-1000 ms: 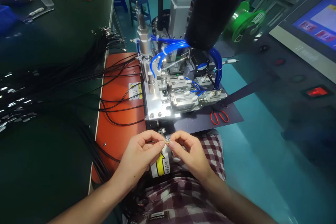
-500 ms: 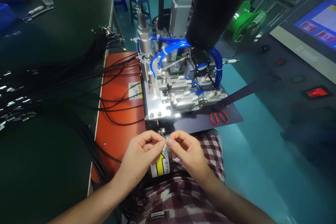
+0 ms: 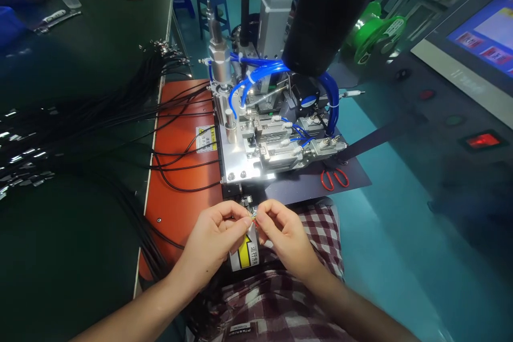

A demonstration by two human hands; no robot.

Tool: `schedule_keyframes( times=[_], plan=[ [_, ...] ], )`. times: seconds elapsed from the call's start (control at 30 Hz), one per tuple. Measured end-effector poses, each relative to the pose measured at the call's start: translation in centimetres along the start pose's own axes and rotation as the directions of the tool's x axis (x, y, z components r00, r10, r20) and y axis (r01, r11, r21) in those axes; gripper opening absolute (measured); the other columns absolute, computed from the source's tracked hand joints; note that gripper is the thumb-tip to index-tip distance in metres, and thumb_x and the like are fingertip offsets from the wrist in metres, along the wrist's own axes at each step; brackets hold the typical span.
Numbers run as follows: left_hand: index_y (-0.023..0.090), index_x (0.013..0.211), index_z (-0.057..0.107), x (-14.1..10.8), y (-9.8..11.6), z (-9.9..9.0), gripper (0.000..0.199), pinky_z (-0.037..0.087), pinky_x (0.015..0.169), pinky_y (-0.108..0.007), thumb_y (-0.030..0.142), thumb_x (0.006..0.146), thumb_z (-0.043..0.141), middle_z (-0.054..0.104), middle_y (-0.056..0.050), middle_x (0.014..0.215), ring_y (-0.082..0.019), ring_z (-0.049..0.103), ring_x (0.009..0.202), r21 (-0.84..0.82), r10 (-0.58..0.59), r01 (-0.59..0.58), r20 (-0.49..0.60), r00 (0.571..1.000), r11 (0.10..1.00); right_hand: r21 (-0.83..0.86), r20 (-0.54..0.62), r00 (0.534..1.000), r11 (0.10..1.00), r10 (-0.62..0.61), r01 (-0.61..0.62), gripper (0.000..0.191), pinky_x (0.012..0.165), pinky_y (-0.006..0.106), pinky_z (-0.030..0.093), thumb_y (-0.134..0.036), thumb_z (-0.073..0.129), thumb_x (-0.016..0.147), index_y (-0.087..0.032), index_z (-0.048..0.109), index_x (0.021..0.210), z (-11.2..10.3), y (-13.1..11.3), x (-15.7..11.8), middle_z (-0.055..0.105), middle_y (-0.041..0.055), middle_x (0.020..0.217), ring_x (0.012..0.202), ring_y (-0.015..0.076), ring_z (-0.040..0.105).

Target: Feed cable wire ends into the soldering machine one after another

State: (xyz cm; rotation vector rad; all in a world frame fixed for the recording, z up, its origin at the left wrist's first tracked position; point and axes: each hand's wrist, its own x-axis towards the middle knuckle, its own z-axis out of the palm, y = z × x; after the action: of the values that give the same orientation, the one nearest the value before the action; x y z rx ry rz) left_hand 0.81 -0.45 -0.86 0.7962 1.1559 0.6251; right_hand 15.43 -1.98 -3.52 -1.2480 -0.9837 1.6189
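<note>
My left hand [image 3: 220,235] and my right hand [image 3: 286,238] meet fingertip to fingertip just in front of the machine [image 3: 276,139]. Both are closed in a pinch. Between the fingertips show thin coloured wires [image 3: 254,218], yellowish and orange; most of their length is hidden by the fingers. A small metal fixture [image 3: 247,201] sits just beyond the fingertips. Below them is a white label with a yellow arrow [image 3: 244,254].
Black cables [image 3: 180,189] run across the orange plate [image 3: 180,214] into the machine's left side. Bundled cables with shiny ends [image 3: 28,155] lie on the dark bench at left. Red-handled scissors [image 3: 334,179] rest at right, below a control panel [image 3: 452,80].
My right fingertips have shifted slightly, and an orange wire shows more between the hands. My left hand is nearly still.
</note>
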Motion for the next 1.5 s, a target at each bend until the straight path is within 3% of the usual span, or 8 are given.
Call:
schedule_keyframes(
  times=[0.2, 0.43, 0.6, 0.7, 0.8, 0.93, 1.23, 1.5],
  plan=[
    [0.016, 0.074, 0.056, 0.1, 0.2, -0.1, 0.02, 0.017, 0.035, -0.014, 0.034, 0.08, 0.06, 0.035, 0.01, 0.042, -0.003, 0.023, 0.038, 0.012, -0.036, 0.036, -0.003, 0.999, 0.999, -0.076, -0.049, 0.997, 0.995, -0.063, 0.06, 0.018, 0.05, 0.021, 0.04, -0.033, 0.057, 0.083, -0.016, 0.058, 0.079, -0.2, -0.6, 0.1, 0.056, -0.0008, 0.067, 0.053, 0.009, 0.047],
    [0.016, 0.074, 0.055, -0.1, 0.4, 0.1, 0.02, 0.018, 0.036, -0.014, 0.034, 0.08, 0.06, 0.034, 0.01, 0.044, -0.003, 0.024, 0.039, 0.059, -0.032, 0.032, -0.008, 0.999, 0.998, -0.211, -0.072, 0.99, 0.972, -0.118, 0.101, 0.015, 0.049, 0.022, 0.038, -0.027, 0.059, 0.081, -0.018, 0.056, 0.07, -0.1, -1.0, 0.1, 0.052, -0.0015, 0.063, 0.054, 0.0105, 0.044],
    [0.016, 0.084, 0.058, -0.2, 1.2, -0.3, 0.019, 0.023, 0.036, -0.016, 0.035, 0.08, 0.058, 0.04, 0.008, 0.05, -0.005, 0.032, 0.04, 0.225, 0.001, 0.002, -0.011, 1.0, 0.974, -0.269, -0.054, 0.983, 0.951, -0.174, 0.154, 0.015, 0.051, 0.023, 0.038, -0.027, 0.055, 0.085, -0.018, 0.053, 0.072, -0.5, -1.0, 0.7, 0.051, -0.0013, 0.067, 0.056, 0.011, 0.045],
    [0.018, 0.087, 0.059, 0.0, 1.2, -1.0, 0.012, 0.036, 0.046, -0.02, 0.029, 0.082, 0.056, 0.051, 0.004, 0.063, -0.009, 0.046, 0.053, 0.476, 0.224, -0.178, -0.041, 0.974, 0.861, -0.197, -0.084, 0.987, 0.973, -0.139, 0.121, 0.018, 0.05, 0.023, 0.036, -0.03, 0.056, 0.084, -0.018, 0.052, 0.071, -0.9, -0.7, 1.5, 0.048, -0.0031, 0.062, 0.052, 0.0102, 0.042],
    [0.019, 0.087, 0.061, 0.4, 0.7, -1.9, 0.01, 0.043, 0.065, -0.024, 0.022, 0.086, 0.051, 0.057, -0.001, 0.08, -0.014, 0.054, 0.073, 0.731, 0.476, -0.352, 0.042, 0.879, 0.585, -0.127, -0.084, 0.993, 0.99, -0.077, 0.066, 0.02, 0.048, 0.023, 0.034, -0.031, 0.058, 0.083, -0.018, 0.051, 0.068, -1.1, -0.3, 2.4, 0.046, -0.0045, 0.058, 0.049, 0.0096, 0.04],
    [0.018, 0.095, 0.061, 1.0, -0.1, -2.7, 0.018, 0.044, 0.073, -0.025, 0.017, 0.089, 0.043, 0.058, -0.004, 0.088, -0.015, 0.056, 0.081, 0.81, 0.548, -0.434, 0.171, 0.819, 0.395, -0.056, -0.063, 0.998, 0.998, -0.011, 0.008, 0.023, 0.05, 0.023, 0.034, -0.034, 0.06, 0.081, -0.018, 0.051, 0.067, -1.0, 0.3, 3.1, 0.047, -0.0037, 0.06, 0.051, 0.0096, 0.041],
    [0.024, 0.113, 0.059, 1.3, -0.1, -3.7, 0.033, 0.045, 0.062, -0.023, 0.014, 0.09, 0.037, 0.051, -0.002, 0.082, -0.013, 0.055, 0.071, 0.856, 0.494, -0.462, 0.305, 0.814, 0.233, -0.046, -0.037, 0.999, 0.999, 0.011, -0.013, 0.025, 0.051, 0.024, 0.036, -0.036, 0.061, 0.079, -0.018, 0.052, 0.066, -0.9, 0.7, 3.8, 0.049, -0.0029, 0.061, 0.052, 0.01, 0.042],
    [0.024, 0.117, 0.058, 1.7, -0.5, -3.8, 0.036, 0.048, 0.068, -0.024, 0.012, 0.088, 0.039, 0.054, -0.005, 0.094, -0.015, 0.058, 0.081, 0.853, 0.489, -0.455, 0.292, 0.822, 0.256, -0.045, -0.05, 0.999, 0.999, 0.017, -0.019, 0.024, 0.05, 0.025, 0.038, -0.039, 0.062, 0.077, -0.018, 0.054, 0.068, -0.9, 0.9, 4.1, 0.05, -0.0024, 0.061, 0.052, 0.0107, 0.043]
  ],
)
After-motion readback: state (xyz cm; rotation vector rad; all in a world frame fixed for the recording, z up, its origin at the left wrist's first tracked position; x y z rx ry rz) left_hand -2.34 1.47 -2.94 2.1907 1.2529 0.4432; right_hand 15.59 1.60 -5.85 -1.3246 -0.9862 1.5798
